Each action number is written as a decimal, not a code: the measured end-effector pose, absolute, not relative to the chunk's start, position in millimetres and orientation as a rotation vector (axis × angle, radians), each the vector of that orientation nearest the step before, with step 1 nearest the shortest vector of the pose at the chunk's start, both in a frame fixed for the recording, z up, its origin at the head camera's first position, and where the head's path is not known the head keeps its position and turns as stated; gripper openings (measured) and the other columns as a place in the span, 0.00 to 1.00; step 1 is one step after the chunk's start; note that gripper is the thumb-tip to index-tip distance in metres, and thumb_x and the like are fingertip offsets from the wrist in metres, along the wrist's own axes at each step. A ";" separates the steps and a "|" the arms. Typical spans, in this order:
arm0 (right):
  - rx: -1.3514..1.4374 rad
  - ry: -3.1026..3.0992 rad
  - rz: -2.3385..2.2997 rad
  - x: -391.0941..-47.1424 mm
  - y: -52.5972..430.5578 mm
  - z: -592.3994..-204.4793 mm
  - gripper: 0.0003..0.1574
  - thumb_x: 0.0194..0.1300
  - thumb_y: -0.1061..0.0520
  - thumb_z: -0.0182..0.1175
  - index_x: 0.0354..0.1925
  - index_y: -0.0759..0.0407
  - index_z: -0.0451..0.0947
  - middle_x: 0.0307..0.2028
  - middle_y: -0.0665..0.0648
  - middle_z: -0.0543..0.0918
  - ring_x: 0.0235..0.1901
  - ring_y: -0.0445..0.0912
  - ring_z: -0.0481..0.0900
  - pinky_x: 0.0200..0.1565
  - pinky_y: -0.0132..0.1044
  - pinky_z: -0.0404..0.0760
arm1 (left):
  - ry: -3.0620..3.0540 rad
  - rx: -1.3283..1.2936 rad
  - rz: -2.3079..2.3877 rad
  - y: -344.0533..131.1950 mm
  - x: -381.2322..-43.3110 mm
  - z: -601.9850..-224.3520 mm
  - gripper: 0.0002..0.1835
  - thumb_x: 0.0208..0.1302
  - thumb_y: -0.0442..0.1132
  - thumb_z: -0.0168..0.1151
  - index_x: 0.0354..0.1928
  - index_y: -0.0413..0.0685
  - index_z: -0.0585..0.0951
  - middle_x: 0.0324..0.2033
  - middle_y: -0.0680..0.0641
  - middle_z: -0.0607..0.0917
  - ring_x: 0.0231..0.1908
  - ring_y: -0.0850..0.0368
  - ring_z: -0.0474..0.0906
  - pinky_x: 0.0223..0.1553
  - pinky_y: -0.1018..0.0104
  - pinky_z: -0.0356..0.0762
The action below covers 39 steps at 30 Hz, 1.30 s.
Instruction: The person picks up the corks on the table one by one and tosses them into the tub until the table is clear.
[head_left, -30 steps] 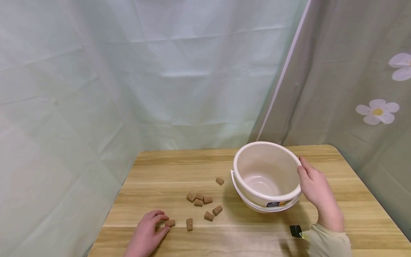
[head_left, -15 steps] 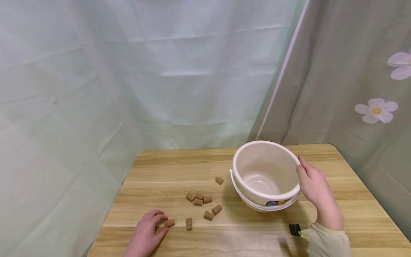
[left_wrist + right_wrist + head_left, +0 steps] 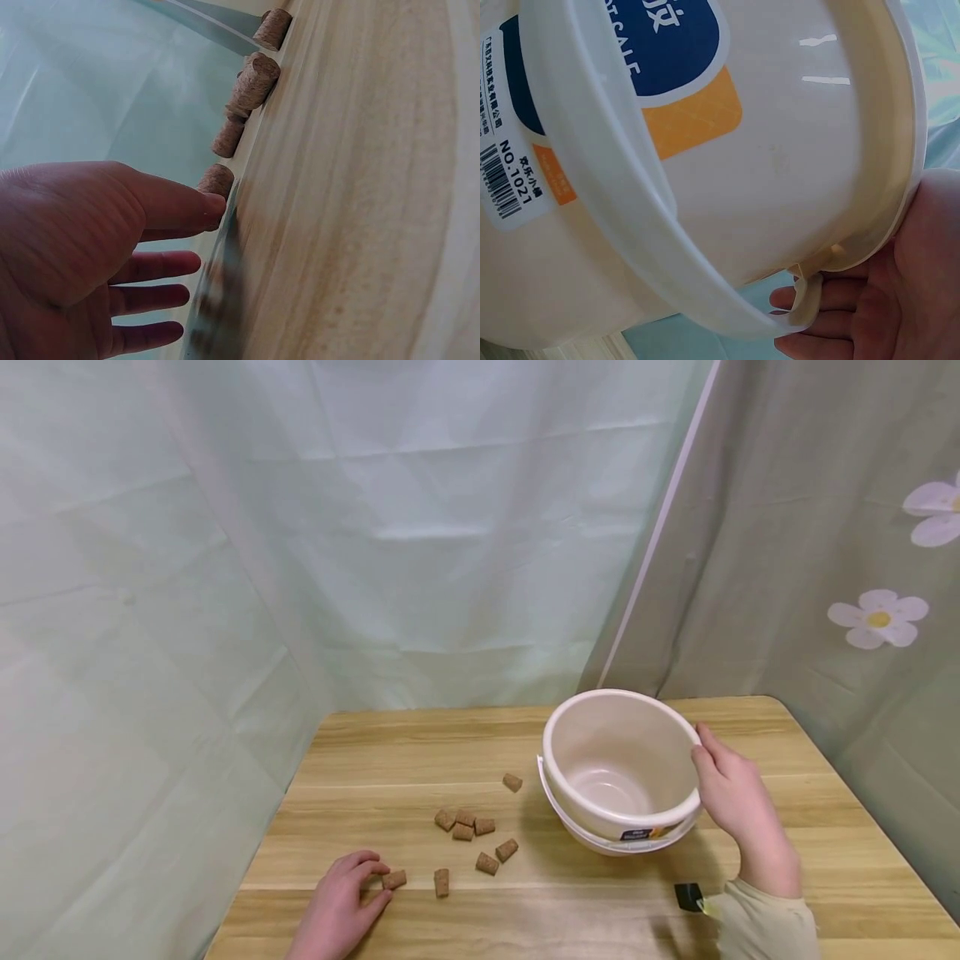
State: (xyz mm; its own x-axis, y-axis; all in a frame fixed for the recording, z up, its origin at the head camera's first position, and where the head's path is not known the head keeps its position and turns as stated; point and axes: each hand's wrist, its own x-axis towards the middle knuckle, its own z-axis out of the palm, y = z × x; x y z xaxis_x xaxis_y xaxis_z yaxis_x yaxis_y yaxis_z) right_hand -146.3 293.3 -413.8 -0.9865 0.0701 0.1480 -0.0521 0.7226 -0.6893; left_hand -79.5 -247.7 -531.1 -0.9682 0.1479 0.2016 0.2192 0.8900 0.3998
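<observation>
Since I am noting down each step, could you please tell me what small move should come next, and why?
I would probably close the left hand on the nearest cork: in the head view that cork lies at its fingertips, the thumb looks clear of it, and the right hand grips the bucket.

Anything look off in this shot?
Two mild oddities: the bucket looks tilted in the right grip, its rim sloping down toward the right of the head view; and a black patch beside the right sleeve is too unclear to identify. No damage visible on the bucket or corks.
</observation>
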 end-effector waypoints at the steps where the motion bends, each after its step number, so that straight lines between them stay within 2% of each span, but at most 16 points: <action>1: -0.016 -2.765 1.114 -146.2 293.4 -413.9 0.41 0.88 0.42 0.34 0.82 0.69 0.54 0.77 0.76 0.61 0.74 0.77 0.61 0.69 0.76 0.62 | -2.894 -0.278 -0.644 -247.7 -79.5 -530.9 0.14 0.53 0.36 0.85 0.39 0.55 0.88 0.49 0.49 0.86 0.54 0.48 0.82 0.58 0.45 0.80; 18: -0.019 -2.758 1.122 -145.2 293.4 -414.4 0.41 0.88 0.42 0.35 0.82 0.69 0.54 0.77 0.75 0.61 0.74 0.77 0.61 0.69 0.75 0.62 | -2.845 -0.270 -0.657 -246.3 -78.9 -529.1 0.13 0.56 0.38 0.84 0.41 0.52 0.89 0.50 0.44 0.87 0.55 0.44 0.83 0.58 0.42 0.80; 29: -0.022 -2.754 1.125 -146.0 292.6 -414.4 0.41 0.88 0.41 0.35 0.82 0.68 0.54 0.77 0.74 0.61 0.74 0.76 0.61 0.69 0.75 0.62 | -2.812 -0.266 -0.684 -246.4 -81.6 -530.3 0.11 0.59 0.39 0.82 0.41 0.53 0.89 0.50 0.46 0.87 0.55 0.44 0.83 0.57 0.42 0.81; 39: -0.015 -2.741 1.110 -145.9 291.7 -413.4 0.41 0.88 0.42 0.35 0.81 0.69 0.56 0.76 0.74 0.63 0.73 0.76 0.62 0.69 0.75 0.63 | -2.826 -0.229 -0.725 -244.5 -82.4 -526.0 0.10 0.63 0.40 0.80 0.43 0.49 0.89 0.53 0.43 0.87 0.58 0.41 0.81 0.60 0.39 0.79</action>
State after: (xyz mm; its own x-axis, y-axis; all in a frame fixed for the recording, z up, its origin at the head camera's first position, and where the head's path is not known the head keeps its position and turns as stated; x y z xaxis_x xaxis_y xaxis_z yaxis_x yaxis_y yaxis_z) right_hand -145.9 291.7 -413.4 -0.9831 0.0780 0.1657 -0.0593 0.7205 -0.6909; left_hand -82.4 -244.5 -526.0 -0.9648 0.0962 0.2447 0.2021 0.8666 0.4563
